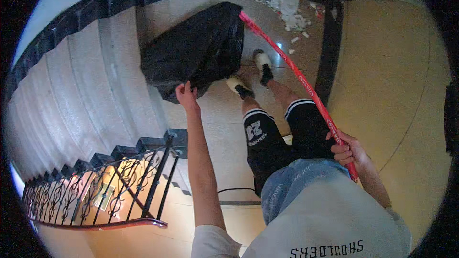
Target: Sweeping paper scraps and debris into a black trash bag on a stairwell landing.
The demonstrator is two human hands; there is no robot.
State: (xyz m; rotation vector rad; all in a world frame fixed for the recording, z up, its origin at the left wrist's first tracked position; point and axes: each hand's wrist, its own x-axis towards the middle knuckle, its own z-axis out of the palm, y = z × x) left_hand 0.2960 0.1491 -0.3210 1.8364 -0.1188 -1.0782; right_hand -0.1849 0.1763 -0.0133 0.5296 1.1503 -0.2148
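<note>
My left hand (187,96) pinches the near edge of a large black plastic bag (197,43), which hangs spread out over the landing at the foot of the stairs. In my right hand (346,149) is a long red pole (304,84) wrapped in printed film. It slants away from my hip, and its pink far end meets the bag's right corner. Whatever is fixed beyond that end is hidden by the bag. White paper scraps and other litter (287,3) lie in a heap on the floor to the right of the bag.
Stone steps (86,68) rise on the left, along a wrought-iron railing (107,193) with a wooden handrail (118,225). A dark skirting border (331,53) edges the tiled landing at a beige wall (387,71). My shoes (263,61) stand close to the bag.
</note>
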